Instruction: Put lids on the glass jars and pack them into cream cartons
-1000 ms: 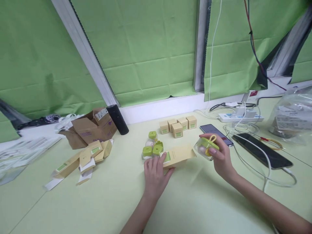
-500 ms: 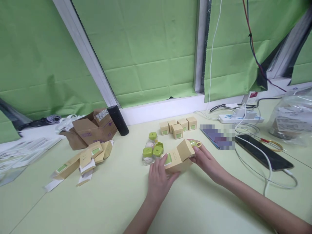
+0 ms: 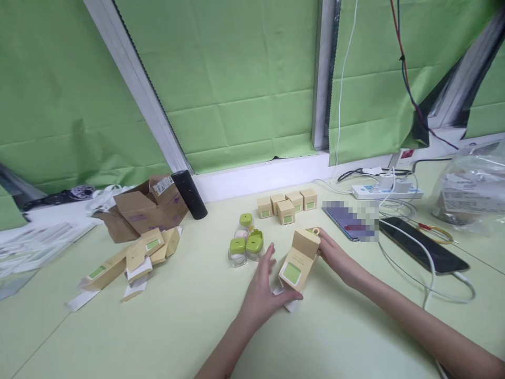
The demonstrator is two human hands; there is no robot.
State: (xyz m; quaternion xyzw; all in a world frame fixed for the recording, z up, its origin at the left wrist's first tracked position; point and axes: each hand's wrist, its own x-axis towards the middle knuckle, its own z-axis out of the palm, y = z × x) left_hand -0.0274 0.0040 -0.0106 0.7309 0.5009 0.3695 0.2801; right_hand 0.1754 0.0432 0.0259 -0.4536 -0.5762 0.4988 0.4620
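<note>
A small tan box (image 3: pixel 296 267) with a green label stands tilted between my hands, its top flap raised and a white flap showing at its lower end. My left hand (image 3: pixel 263 295) is spread, with the thumb at the box's lower edge and the fingers apart from it. Behind the raised flap, my right hand (image 3: pixel 329 255) is closed at the box's upper right; a green loop (image 3: pixel 315 231) pokes out there and its fingertips are hidden. Several clear jars with green lids (image 3: pixel 254 242) stand just left of the box. Farther back sit several small tan cube boxes (image 3: pixel 286 211).
Opened tan cartons (image 3: pixel 136 256) lie at the left, before a brown cardboard box (image 3: pixel 152 210) and a black cylinder (image 3: pixel 189 195). On the right are two phones (image 3: pixel 428 246), tangled white cables, a power strip (image 3: pixel 384 191) and a clear plastic bag (image 3: pixel 473 184).
The tan box has turned more upright, its label now facing me. My left fingers have come off its front and spread. My right hand has shifted slightly, and less of the green item shows.
</note>
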